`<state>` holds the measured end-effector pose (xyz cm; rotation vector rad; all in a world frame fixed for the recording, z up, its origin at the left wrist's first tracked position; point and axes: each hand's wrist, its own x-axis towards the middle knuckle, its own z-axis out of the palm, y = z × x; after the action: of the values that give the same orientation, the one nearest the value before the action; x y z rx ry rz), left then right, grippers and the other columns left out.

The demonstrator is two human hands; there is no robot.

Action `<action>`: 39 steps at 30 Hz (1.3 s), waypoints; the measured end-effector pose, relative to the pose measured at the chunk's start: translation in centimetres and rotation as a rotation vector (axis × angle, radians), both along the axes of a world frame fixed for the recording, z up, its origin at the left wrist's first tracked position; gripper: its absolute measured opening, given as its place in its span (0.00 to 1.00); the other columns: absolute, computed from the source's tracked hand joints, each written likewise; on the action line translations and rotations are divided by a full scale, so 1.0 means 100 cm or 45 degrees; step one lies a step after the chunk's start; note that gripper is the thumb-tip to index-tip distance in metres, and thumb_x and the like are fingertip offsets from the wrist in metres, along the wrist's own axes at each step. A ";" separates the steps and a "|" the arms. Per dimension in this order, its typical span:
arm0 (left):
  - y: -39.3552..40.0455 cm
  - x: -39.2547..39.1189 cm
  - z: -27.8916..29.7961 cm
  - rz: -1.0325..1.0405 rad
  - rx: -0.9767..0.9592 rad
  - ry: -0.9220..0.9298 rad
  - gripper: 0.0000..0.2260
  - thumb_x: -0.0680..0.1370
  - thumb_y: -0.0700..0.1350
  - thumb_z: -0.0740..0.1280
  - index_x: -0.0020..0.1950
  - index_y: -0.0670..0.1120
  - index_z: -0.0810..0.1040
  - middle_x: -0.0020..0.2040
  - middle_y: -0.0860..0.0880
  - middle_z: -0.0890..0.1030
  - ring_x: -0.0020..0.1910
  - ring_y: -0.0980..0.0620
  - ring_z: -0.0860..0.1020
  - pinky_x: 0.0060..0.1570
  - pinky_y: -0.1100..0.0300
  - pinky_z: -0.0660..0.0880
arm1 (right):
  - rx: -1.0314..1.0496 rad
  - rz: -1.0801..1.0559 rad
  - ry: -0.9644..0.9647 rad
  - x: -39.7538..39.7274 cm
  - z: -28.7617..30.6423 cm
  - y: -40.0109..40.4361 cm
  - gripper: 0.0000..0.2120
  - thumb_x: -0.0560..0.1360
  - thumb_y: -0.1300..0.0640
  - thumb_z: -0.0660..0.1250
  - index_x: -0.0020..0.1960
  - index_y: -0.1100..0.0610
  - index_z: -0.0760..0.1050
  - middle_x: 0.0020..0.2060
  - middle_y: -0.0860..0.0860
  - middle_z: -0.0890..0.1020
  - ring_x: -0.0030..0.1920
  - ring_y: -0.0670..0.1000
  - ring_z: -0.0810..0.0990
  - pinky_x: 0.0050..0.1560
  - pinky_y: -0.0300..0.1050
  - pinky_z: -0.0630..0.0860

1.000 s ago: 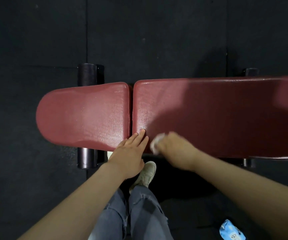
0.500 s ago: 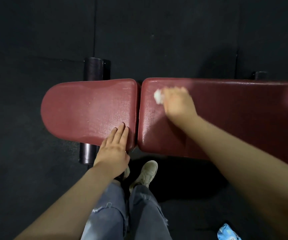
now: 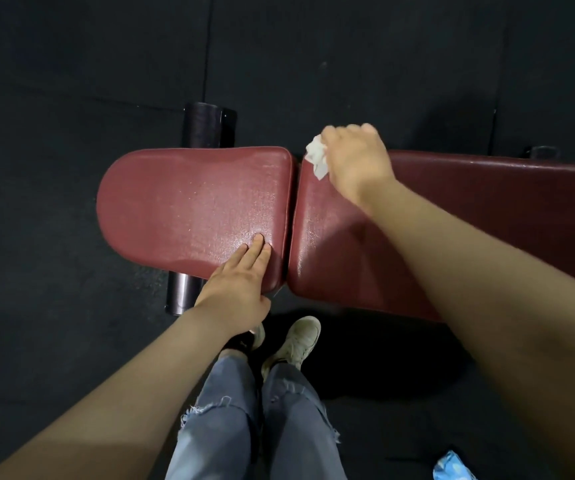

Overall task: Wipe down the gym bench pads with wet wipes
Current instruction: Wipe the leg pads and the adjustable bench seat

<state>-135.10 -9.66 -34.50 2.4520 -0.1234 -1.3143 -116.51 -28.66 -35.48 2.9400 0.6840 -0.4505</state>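
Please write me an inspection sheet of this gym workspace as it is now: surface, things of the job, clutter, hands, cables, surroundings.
Surface: dark rubber floor mats, seams visible.
Job's things: rounded dark red seat pad and long dark red back pad, side by side with a narrow gap; crumpled white wet wipe at the back pad's far corner.
Clutter: blue wipes packet on the floor, bottom right.
Hands: left hand rests flat on the seat pad; right hand grips the wipe.
Cables: nothing seen.
Surroundings: black frame crossbar under the seat pad; pale sneakers, grey jeans.
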 end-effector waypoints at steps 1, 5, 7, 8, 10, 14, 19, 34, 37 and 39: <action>0.001 0.003 0.002 -0.004 -0.004 0.012 0.39 0.77 0.45 0.61 0.81 0.52 0.39 0.79 0.56 0.33 0.80 0.53 0.40 0.78 0.50 0.49 | -0.039 -0.065 -0.082 -0.005 -0.001 0.003 0.12 0.70 0.63 0.66 0.53 0.56 0.72 0.45 0.53 0.81 0.48 0.58 0.79 0.50 0.50 0.67; 0.000 0.008 0.007 -0.006 0.000 0.035 0.39 0.77 0.44 0.61 0.81 0.51 0.41 0.80 0.55 0.35 0.80 0.51 0.42 0.78 0.51 0.48 | 0.183 0.271 0.052 -0.095 -0.009 0.008 0.13 0.64 0.65 0.62 0.47 0.54 0.75 0.42 0.56 0.80 0.38 0.57 0.79 0.42 0.49 0.71; -0.002 0.006 0.008 0.002 0.012 0.029 0.39 0.77 0.45 0.62 0.81 0.51 0.40 0.80 0.54 0.35 0.80 0.51 0.42 0.78 0.51 0.49 | 0.236 0.574 0.182 -0.144 -0.004 -0.005 0.11 0.63 0.62 0.63 0.44 0.54 0.78 0.38 0.54 0.81 0.33 0.54 0.78 0.37 0.45 0.72; -0.003 0.005 0.008 0.007 0.018 0.028 0.39 0.78 0.45 0.61 0.81 0.50 0.40 0.80 0.54 0.35 0.80 0.51 0.41 0.78 0.50 0.48 | 0.209 0.720 0.245 -0.161 -0.003 -0.014 0.11 0.64 0.60 0.63 0.45 0.55 0.79 0.37 0.52 0.81 0.33 0.52 0.78 0.37 0.44 0.71; -0.004 0.003 0.009 0.024 0.019 0.025 0.38 0.78 0.44 0.61 0.81 0.50 0.39 0.80 0.54 0.34 0.80 0.51 0.40 0.77 0.51 0.47 | 0.114 1.009 0.274 -0.175 -0.003 -0.024 0.13 0.70 0.58 0.58 0.48 0.55 0.80 0.41 0.50 0.83 0.36 0.50 0.78 0.41 0.44 0.69; -0.005 0.000 0.011 0.101 -0.039 -0.018 0.36 0.79 0.45 0.60 0.81 0.49 0.43 0.81 0.53 0.37 0.80 0.50 0.42 0.77 0.51 0.46 | 0.131 1.098 0.394 -0.132 -0.003 0.001 0.07 0.72 0.56 0.62 0.41 0.51 0.79 0.35 0.47 0.82 0.36 0.51 0.80 0.40 0.45 0.71; 0.000 -0.021 0.012 0.156 -0.092 -0.053 0.34 0.80 0.45 0.59 0.82 0.48 0.44 0.81 0.52 0.40 0.80 0.53 0.43 0.77 0.52 0.46 | -0.133 0.370 0.174 -0.035 0.001 0.031 0.10 0.74 0.61 0.64 0.55 0.54 0.74 0.49 0.51 0.83 0.52 0.54 0.80 0.54 0.48 0.69; 0.022 -0.068 0.063 0.924 -0.371 -0.172 0.26 0.80 0.43 0.63 0.78 0.49 0.62 0.78 0.53 0.61 0.77 0.56 0.58 0.72 0.64 0.54 | 1.097 -0.935 0.502 -0.157 0.054 0.018 0.03 0.76 0.58 0.67 0.46 0.53 0.79 0.42 0.50 0.82 0.43 0.48 0.79 0.48 0.43 0.73; 0.020 -0.068 0.089 1.262 -0.593 -0.172 0.19 0.81 0.46 0.66 0.72 0.53 0.71 0.69 0.58 0.73 0.69 0.59 0.70 0.68 0.63 0.64 | 1.298 -1.142 0.790 -0.175 0.088 0.014 0.04 0.75 0.59 0.68 0.47 0.58 0.81 0.45 0.58 0.83 0.43 0.48 0.79 0.51 0.53 0.78; 0.016 -0.067 0.111 1.477 -0.771 -0.138 0.14 0.80 0.47 0.67 0.67 0.52 0.77 0.61 0.59 0.80 0.61 0.64 0.76 0.62 0.67 0.70 | 1.421 -1.196 0.922 -0.184 0.111 0.014 0.06 0.75 0.60 0.68 0.50 0.58 0.82 0.47 0.58 0.84 0.45 0.50 0.82 0.53 0.52 0.79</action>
<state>-141.77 -8.08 -23.43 1.5636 0.6701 -0.4948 -134.86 -27.30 -24.38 3.9372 -0.8748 -1.7255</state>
